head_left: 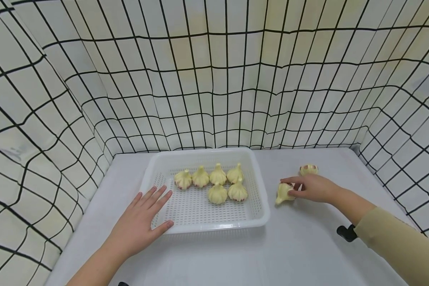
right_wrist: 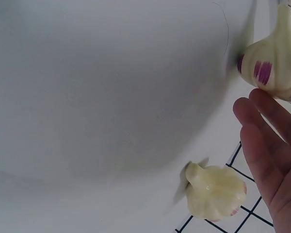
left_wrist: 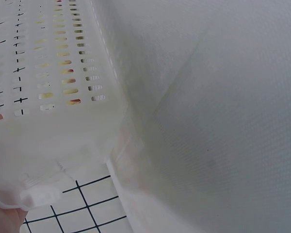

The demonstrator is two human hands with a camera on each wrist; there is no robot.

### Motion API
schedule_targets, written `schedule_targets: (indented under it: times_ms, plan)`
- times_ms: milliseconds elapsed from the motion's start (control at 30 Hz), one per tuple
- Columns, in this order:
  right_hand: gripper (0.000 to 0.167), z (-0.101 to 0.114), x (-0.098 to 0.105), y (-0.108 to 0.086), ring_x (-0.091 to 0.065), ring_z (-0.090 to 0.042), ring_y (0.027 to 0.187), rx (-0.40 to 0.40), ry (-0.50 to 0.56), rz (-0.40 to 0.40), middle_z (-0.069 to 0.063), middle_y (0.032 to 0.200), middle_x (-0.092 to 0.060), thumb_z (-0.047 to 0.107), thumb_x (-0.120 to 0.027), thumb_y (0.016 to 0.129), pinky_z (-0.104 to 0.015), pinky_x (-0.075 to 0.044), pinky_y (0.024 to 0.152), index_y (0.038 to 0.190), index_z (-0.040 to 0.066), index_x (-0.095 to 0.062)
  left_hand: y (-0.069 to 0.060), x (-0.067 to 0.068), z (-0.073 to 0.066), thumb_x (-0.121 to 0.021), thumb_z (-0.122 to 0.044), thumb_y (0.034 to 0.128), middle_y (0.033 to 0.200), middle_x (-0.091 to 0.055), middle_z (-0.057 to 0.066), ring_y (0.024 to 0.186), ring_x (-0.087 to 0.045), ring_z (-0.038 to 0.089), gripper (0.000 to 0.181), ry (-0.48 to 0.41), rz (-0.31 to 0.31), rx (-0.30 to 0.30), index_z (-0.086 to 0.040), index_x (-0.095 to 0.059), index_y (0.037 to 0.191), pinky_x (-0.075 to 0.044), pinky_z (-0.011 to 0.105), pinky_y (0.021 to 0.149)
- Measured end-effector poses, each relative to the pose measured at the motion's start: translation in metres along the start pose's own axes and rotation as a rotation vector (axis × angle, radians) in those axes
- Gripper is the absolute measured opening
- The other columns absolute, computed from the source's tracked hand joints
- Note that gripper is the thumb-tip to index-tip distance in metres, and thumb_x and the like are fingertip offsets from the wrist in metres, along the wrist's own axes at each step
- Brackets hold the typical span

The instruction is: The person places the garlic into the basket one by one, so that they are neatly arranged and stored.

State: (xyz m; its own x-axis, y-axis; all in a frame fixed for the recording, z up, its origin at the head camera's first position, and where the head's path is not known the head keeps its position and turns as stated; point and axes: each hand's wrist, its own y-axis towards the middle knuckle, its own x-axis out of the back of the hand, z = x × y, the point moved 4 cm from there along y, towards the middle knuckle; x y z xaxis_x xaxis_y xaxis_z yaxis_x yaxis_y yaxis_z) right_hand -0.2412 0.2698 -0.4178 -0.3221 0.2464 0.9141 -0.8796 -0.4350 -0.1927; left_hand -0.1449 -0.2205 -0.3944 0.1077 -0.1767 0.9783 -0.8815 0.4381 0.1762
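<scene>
Open from above over the front part of the basket (head_left: 207, 228); occupied farther back by six garlic bulbs (head_left: 217, 194) set close together. Obstructed near the basket's left front corner by the left hand (head_left: 137, 220). Passable between the basket's right wall and the nearer loose bulb (head_left: 283, 195). Crowded right of that by the right hand (head_left: 316, 188) and the farther bulb (head_left: 308, 170). Open along the near table (head_left: 207, 262). Fenced at the back and both sides by black netting (head_left: 227, 67).
</scene>
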Motion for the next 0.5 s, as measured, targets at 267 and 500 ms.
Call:
schedule_targets:
  times_ms: [267,500]
  plan:
    - [0.052,-0.007,0.002,-0.005,-0.059,-0.011,0.085,0.001,0.111,-0.047,0.010,0.093,-0.064,0.042,-0.072,0.090,-0.029,-0.051,0.069,0.136,0.022,-0.062,0.000,0.000,0.000,-0.058,-0.060,0.0920,0.162,-0.028,0.003,0.149,-0.022,0.033,0.078,0.003,0.008,0.004,-0.023,-0.033,0.156,-0.015,0.054,0.119]
    - [0.052,-0.017,0.002,-0.006,-0.063,-0.015,0.095,0.008,0.138,-0.118,0.001,0.111,-0.068,0.037,-0.076,0.088,-0.030,-0.054,0.074,0.133,0.015,-0.064,0.001,0.001,0.000,-0.060,-0.059,0.0918,0.162,-0.028,0.003,0.148,-0.023,0.034,0.078,-0.001,0.016,0.007,-0.023,-0.034,0.156,-0.016,0.056,0.119]
